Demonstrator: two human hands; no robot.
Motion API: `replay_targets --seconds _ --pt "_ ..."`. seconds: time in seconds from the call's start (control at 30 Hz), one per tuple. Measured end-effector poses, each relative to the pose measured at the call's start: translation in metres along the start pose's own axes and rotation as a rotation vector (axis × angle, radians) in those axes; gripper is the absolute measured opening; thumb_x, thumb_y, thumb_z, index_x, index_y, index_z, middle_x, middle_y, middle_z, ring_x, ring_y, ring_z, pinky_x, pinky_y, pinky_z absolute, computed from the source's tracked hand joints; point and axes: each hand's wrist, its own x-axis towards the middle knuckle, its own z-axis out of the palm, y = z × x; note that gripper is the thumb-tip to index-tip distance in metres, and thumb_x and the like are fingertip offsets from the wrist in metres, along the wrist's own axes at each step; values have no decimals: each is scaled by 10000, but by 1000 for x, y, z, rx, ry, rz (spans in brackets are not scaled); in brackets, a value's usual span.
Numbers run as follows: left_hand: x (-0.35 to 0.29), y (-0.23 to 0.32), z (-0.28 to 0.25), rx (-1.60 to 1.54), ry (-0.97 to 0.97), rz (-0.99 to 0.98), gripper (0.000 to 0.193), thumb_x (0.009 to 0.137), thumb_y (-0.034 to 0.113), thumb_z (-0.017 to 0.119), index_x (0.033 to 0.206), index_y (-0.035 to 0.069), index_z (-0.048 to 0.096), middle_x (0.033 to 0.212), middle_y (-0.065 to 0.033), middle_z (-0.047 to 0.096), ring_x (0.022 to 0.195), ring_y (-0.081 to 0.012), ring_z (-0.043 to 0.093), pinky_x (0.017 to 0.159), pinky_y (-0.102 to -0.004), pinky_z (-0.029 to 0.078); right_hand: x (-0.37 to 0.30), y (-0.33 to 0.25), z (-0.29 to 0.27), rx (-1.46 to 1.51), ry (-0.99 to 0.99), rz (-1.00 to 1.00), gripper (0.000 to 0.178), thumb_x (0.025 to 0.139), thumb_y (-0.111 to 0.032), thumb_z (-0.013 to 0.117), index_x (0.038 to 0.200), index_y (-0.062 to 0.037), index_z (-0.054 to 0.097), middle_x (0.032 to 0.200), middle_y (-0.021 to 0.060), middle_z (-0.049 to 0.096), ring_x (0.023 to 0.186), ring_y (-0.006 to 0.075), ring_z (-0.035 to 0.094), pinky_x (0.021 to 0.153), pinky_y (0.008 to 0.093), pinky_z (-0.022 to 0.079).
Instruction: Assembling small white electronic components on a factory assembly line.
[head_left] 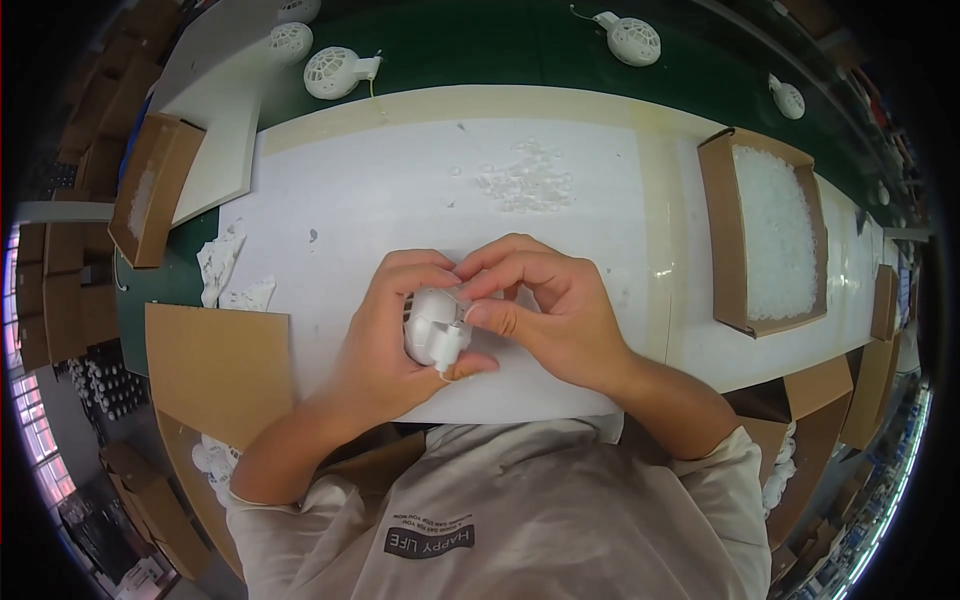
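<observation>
White plastic fan shell [435, 325] sat clamped between both hands, left hand [385, 345] cupping it, right hand [555, 310] pinching its top, above the table [400, 190]. Five similar shells lay beyond; two open cartons flanked.

A white, lattice-patterned fan shell [436, 325] sits at centre; brown cardboard box [722, 230] of clear pieces at three o'clock; green belt [480, 45] at twelve.

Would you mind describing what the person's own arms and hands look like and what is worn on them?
Both the left hand and the right hand are bare: no gloves, rings or watch show. The forearms are uncovered, and loose, pale beige short sleeves end near the elbows.
</observation>
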Motion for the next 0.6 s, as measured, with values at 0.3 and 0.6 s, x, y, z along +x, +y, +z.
replay_targets --seconds 0.3,0.6 --pt "-3 6 -13 -120 -235 -166 712 706 446 875 1155 72 467 1128 -132 586 980 -217 598 816 -331 487 -1 -6 -3 -119 -110 -138 164 805 57 743 943 -29 750 888 55 694 897 177 582 796 304 474" --pt "-4 18 -11 -440 -388 -363 784 852 762 519 1145 35 515 1002 -87 657 877 -176 624 784 -305 488 2 -12 -10 -345 -207 -344 204 739 17 802 930 -37 755 827 46 696 831 213 555 715 298 460"
